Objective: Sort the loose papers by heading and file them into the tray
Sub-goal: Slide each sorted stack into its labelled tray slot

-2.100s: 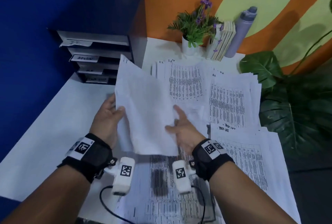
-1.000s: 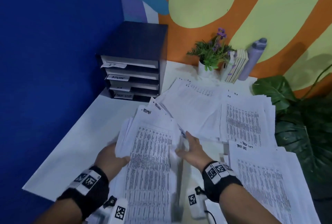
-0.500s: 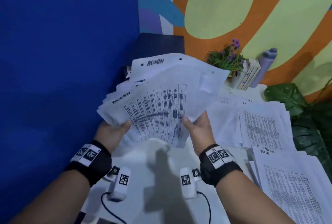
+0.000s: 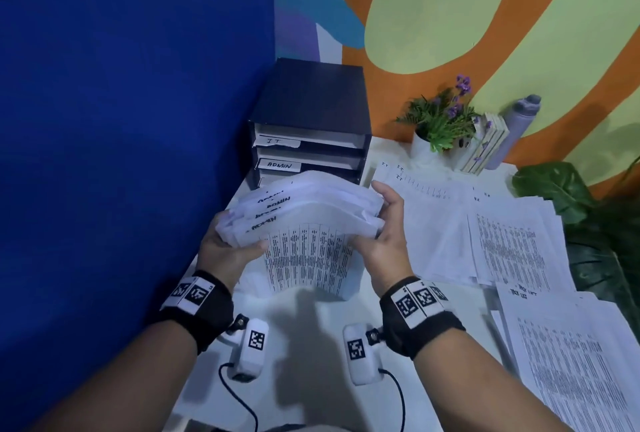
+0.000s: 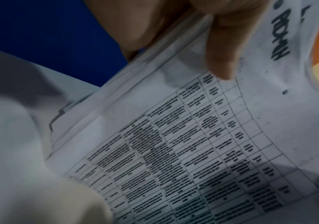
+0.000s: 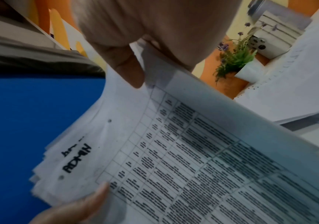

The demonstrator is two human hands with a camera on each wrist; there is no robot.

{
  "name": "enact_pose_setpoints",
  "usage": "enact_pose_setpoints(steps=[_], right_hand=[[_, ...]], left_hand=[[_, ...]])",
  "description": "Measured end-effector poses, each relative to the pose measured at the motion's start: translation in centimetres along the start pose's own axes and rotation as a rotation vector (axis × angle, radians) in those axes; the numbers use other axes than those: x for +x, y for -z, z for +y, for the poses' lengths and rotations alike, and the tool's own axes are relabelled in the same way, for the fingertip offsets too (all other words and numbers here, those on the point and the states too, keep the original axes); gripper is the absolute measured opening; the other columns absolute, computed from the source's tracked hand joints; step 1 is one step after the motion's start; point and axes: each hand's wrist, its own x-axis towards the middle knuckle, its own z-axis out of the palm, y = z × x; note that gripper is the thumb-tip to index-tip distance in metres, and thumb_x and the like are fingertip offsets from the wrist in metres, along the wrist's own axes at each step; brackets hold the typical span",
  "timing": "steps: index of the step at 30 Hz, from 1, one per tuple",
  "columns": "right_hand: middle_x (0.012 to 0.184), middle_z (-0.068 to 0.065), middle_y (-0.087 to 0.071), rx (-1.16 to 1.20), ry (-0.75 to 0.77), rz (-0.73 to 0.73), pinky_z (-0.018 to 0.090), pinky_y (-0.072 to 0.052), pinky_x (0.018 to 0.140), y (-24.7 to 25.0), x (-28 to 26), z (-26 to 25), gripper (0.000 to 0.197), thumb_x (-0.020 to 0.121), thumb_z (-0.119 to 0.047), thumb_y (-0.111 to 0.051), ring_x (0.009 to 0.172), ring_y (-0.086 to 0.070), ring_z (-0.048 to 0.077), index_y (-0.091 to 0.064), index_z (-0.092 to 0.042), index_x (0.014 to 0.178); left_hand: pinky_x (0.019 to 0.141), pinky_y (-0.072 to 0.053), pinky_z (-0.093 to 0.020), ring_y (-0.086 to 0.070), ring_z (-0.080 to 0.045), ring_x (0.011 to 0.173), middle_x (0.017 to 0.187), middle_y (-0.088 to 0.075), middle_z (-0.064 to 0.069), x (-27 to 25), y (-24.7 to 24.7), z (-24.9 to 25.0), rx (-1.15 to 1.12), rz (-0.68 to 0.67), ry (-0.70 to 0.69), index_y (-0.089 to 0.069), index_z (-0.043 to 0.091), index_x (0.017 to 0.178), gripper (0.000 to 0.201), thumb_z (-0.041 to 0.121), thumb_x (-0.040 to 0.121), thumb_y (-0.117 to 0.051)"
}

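Observation:
A stack of printed sheets headed ADMIN (image 4: 304, 223) is held above the white table, its top edge bent toward the tray. My left hand (image 4: 228, 251) grips the stack's left side, thumb on the top sheet (image 5: 219, 60). My right hand (image 4: 384, 234) grips the right side, thumb on top (image 6: 128, 71). The ADMIN stack (image 6: 173, 151) fills both wrist views, and the ADMIN heading (image 5: 281, 34) shows by the left thumb. The dark filing tray (image 4: 311, 126) stands just behind the stack, with slots labelled IT (image 4: 277, 141) and ADMIN (image 4: 280, 165). Lower slots are hidden by the papers.
More paper piles (image 4: 502, 241) lie spread on the table to the right, one headed IT (image 4: 408, 178). A potted plant (image 4: 440, 123), books (image 4: 485, 144) and a grey bottle (image 4: 516, 130) stand at the back. Large green leaves (image 4: 588, 223) border the right. A blue wall (image 4: 121, 120) closes the left.
Both hands gathered the ADMIN sheets off the table and lifted them. Since half a second ago the stack has tipped forward and lowered toward the tray's front.

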Motion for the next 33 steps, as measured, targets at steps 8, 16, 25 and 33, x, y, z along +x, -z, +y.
enact_pose_setpoints(steps=[8, 16, 25, 33], right_hand=[[0.088, 0.001, -0.059, 0.173, -0.123, 0.037, 0.022, -0.049, 0.053, -0.9, 1.2, 0.2, 0.060, 0.064, 0.025, -0.051, 0.067, -0.061, 0.002, -0.056, -0.017, 0.106], [0.089, 0.000, -0.062, 0.148, -0.140, -0.188, 0.024, -0.046, 0.055, 0.3, 0.2, 1.5, 0.050, 0.043, -0.007, -0.068, 0.072, -0.059, 0.010, -0.065, -0.021, 0.091], [0.101, -0.003, -0.063, 0.027, -0.137, -0.410, 0.021, -0.049, 0.071, 0.6, -0.2, 2.2, 0.045, 0.062, 0.004, -0.063, 0.090, -0.059, 0.009, -0.059, -0.016, 0.102], [0.077, -0.004, -0.061, 0.072, -0.120, -0.219, 0.016, -0.047, 0.057, -0.3, -0.3, 2.6, 0.027, 0.064, 0.000, -0.070, 0.070, -0.057, 0.007, -0.059, -0.014, 0.084]], left_hand=[[0.090, -0.052, -0.049, -0.067, -0.029, 0.103, 0.109, -0.071, -0.009, 1.7, 0.0, 0.7, -0.034, 0.025, 0.025, -0.063, 0.010, 0.112, 0.030, -0.006, 0.086, -0.063], [0.083, -0.047, -0.022, -0.053, 0.001, 0.098, 0.111, -0.054, 0.016, 0.7, -0.8, 1.1, -0.205, 0.054, -0.146, -0.047, 0.031, 0.115, 0.077, 0.066, 0.054, -0.078], [0.077, -0.047, -0.035, -0.058, -0.016, 0.085, 0.089, -0.063, 0.003, 2.2, -1.7, 3.1, -0.158, 0.227, -0.218, -0.059, 0.035, 0.084, 0.003, 0.034, 0.082, -0.060], [0.074, -0.042, -0.031, -0.054, -0.014, 0.080, 0.081, -0.059, 0.006, 2.7, -1.6, 3.1, -0.101, 0.287, -0.242, -0.058, 0.031, 0.077, 0.008, 0.032, 0.085, -0.060]])
